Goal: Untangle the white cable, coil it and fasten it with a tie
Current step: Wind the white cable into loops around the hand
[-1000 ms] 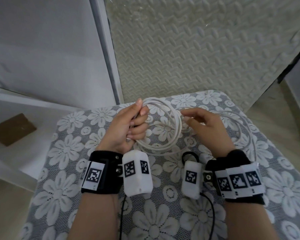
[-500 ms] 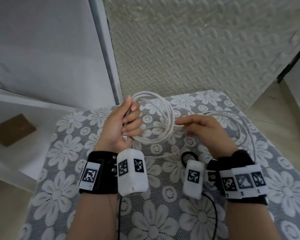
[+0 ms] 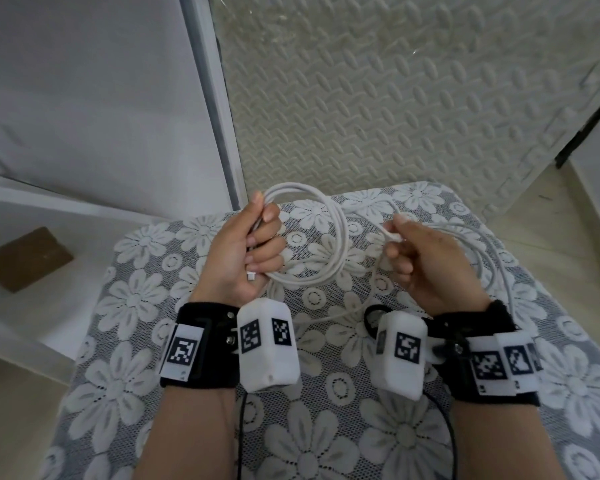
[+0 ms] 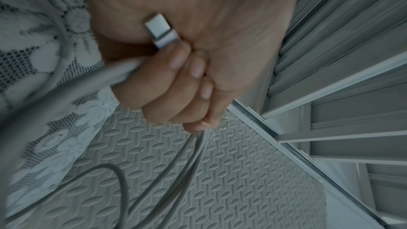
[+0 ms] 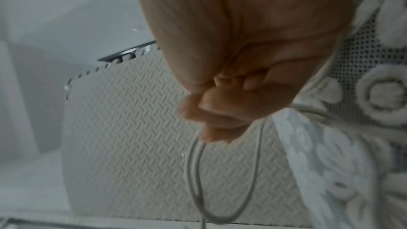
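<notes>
Our left hand (image 3: 248, 251) grips the gathered loops of the white cable (image 3: 329, 237) above the lace-covered bench (image 3: 125, 341), plug end (image 4: 161, 30) against the palm so the coil cannot unwind. Our right hand (image 3: 426, 261) pinches the loose strand, likely to feed another loop.

White cable (image 3: 329, 233), part-coiled loops, rest loose on floral cloth.
</notes>
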A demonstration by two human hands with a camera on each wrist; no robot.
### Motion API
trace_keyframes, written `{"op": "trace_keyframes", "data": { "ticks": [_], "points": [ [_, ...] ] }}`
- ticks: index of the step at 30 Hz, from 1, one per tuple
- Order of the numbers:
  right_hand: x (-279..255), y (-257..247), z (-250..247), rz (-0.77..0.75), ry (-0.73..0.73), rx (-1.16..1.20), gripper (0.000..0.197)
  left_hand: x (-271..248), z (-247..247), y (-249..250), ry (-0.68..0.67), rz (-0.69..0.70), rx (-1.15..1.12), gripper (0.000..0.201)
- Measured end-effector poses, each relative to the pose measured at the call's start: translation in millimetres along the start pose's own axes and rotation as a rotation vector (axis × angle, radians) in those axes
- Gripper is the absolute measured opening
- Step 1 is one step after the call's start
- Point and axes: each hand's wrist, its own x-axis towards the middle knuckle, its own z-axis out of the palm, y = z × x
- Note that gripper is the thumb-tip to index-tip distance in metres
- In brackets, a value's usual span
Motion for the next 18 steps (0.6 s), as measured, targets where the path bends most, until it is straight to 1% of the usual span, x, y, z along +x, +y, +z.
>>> {"op": "trace_keyframes", "data": {
  "ticks": [1,3,5,8,12,16,17,18],
  "points": [
    [-0.2,-0.8,-0.8,-0.015,-0.049,0.046,0.021,0.0,0.2,0.2,0.002,-0.002,0.000,0.032],
    [-0.8,-1.9,-2.9,-0.001,-0.123,0.137,0.019,0.3,1.2,0.2,0.004,-0.009,0.008,0.032],
    [-0.2,-1.0,-5.1,0.038,-0.142,0.188,0.020,0.7,2.5,-0.4,0.011,-0.014,0.027,0.031],
    [0.5,-0.1,-5.2,0.058,-0.118,0.186,0.019,0.5,2.7,-0.6,0.032,-0.016,0.040,0.032],
    [-0.4,-2.2,-1.1,0.015,-0.001,0.197,0.018,-0.8,1.3,1.4,0.071,-0.005,0.041,0.031],
    [-2.8,-6.8,2.7,0.012,0.041,0.279,0.031,-1.1,0.9,2.5,0.080,-0.004,0.037,0.032],
    [-2.6,-6.2,2.7,-0.007,0.048,0.284,0.030,-1.2,1.1,2.4,0.077,-0.003,0.041,0.032],
    [-2.4,-4.9,3.1,-0.040,0.045,0.268,0.025,-1.3,1.6,2.2,0.072,-0.001,0.046,0.032]
  ]
}}
